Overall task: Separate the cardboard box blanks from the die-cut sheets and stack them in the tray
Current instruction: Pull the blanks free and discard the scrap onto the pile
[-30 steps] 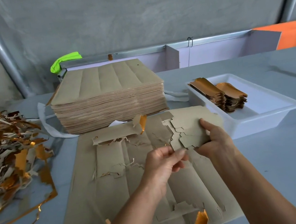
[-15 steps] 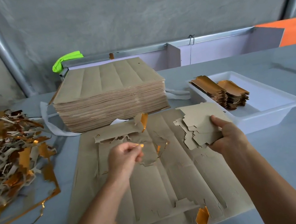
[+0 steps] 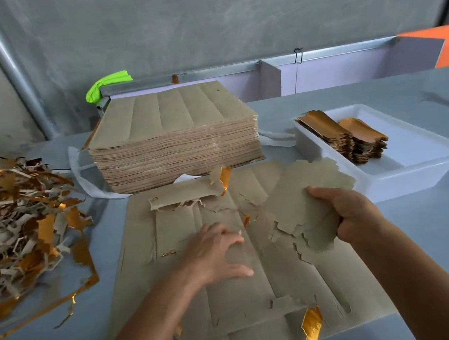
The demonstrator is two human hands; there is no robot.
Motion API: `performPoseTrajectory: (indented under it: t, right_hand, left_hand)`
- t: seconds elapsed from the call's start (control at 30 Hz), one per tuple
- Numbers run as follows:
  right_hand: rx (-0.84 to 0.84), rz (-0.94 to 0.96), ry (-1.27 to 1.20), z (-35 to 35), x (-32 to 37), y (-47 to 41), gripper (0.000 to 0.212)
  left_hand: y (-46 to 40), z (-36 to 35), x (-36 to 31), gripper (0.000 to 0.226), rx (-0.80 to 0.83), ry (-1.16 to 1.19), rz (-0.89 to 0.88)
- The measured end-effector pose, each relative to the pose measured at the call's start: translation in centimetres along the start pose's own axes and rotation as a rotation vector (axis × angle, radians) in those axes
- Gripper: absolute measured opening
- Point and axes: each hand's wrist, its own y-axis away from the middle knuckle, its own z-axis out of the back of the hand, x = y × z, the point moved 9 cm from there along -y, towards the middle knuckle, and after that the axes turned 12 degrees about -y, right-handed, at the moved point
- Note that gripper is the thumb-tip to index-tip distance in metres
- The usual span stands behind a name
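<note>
— The right hand point(image 3: 350, 213)?
— It gripped a sheaf of separated blanks point(image 3: 308, 203) above the die-cut sheet point(image 3: 237, 294), near the tabletop's front edge.
— The left hand point(image 3: 215, 252)?
— Fingers spread, pressing that sheet flat.
— The tray point(image 3: 420, 168)?
— Toward the right edge, holding two stacks of gold-faced blanks point(image 3: 344, 133).
— Any writing?
— None legible.

Brown blanks point(image 3: 309, 209), gold-faced scrap point(image 3: 18, 229), white tray point(image 3: 423, 167)

Bare table point(image 3: 446, 223) right of the sheet; tray point(image 3: 413, 178) beyond it.
</note>
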Motion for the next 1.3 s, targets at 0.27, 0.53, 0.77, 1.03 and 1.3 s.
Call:
performPoseTrajectory:
  t: [0.27,0.53,0.77,1.03,1.3]
  right_hand:
    - [0.107,-0.037,0.127,-1.0,-1.8,0.9,0.031]
    - [0.136,-0.068,0.147,-1.7,-2.8,1.6,0.026]
    - [0.182,0.014,0.247,-2.3,-2.4,2.1,0.012]
    - [0.584,0.090,0.556,-8.9,-2.8,5.7,0.009]
    - [0.518,0.223,0.622,-9.3,-4.2,5.6,0.019]
  left_hand:
    - [1.2,-0.3,1.8,0.052,0.010,0.056,0.032]
    - [1.5,-0.3,2.7,0.072,0.007,0.014,0.045]
    - [2.0,1.2,3.5,0.025,-0.079,0.595,0.037]
    - [1.5,5.3,2.3,0.015,-0.199,1.055,-0.060]
    - [1.2,5.7,1.3,0.024,-0.373,0.953,0.053]
